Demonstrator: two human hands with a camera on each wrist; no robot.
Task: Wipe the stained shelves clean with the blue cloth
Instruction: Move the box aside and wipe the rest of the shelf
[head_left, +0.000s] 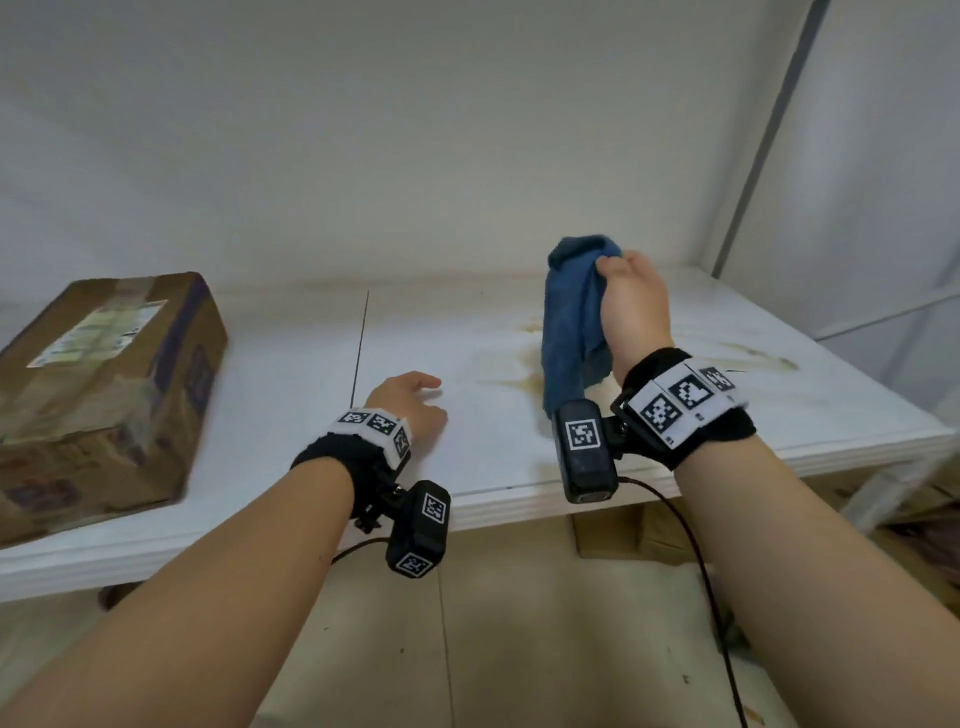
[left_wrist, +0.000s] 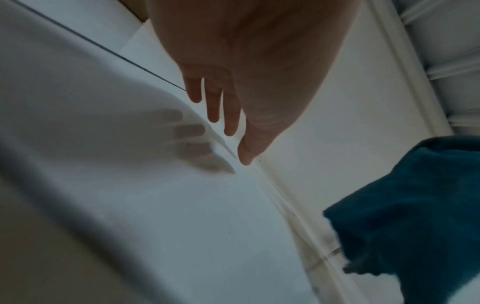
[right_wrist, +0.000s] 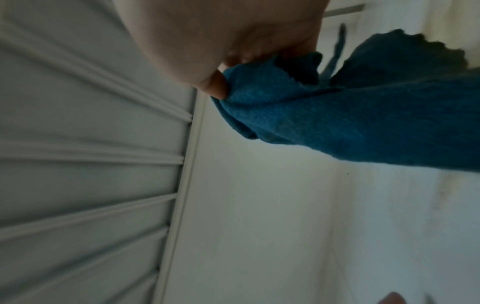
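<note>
My right hand is raised above the white shelf and grips the blue cloth at its top; the cloth hangs down from the fist, its lower end near the shelf. The right wrist view shows the fingers pinching the bunched cloth. Brownish stains streak the shelf beside and under the cloth, with more to the right. My left hand hovers low over the shelf near its front, with straight fingers holding nothing. The cloth shows at the left wrist view's right edge.
A taped cardboard box sits on the shelf's left part. A thin seam runs across the shelf between box and hands. A white wall backs the shelf, and a metal upright stands at the right. More boxes lie beneath the shelf.
</note>
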